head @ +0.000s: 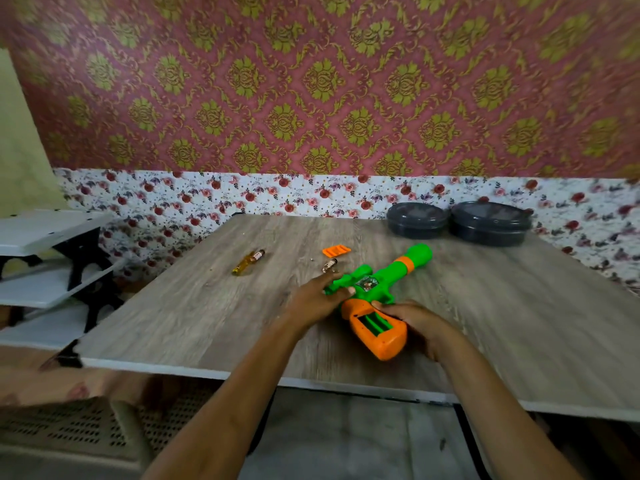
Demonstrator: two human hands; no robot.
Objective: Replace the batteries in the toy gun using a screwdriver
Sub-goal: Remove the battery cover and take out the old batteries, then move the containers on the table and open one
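Observation:
A green and orange toy gun (pixel 381 275) lies on the wooden table (pixel 173 323), barrel pointing to the far right. Its orange handle (pixel 381 336) faces me with the battery compartment uncovered; the slot shows green inside. My right hand (pixel 415 323) grips that handle from the right. My left hand (pixel 317 299) rests against the gun's green rear end, fingers spread. The orange battery cover (pixel 336 251) lies behind the gun. One battery (pixel 329 265) lies just beyond my left fingers. A yellow-handled screwdriver (pixel 247 262) lies further left, with another battery at its far end.
Two dark round lidded containers (pixel 415 220) (pixel 490 221) stand at the table's far right, against a floral wall. A tiny screw (pixel 311 260) lies near the cover. A white shelf unit with black brackets (pixel 52 258) stands to the left of the table.

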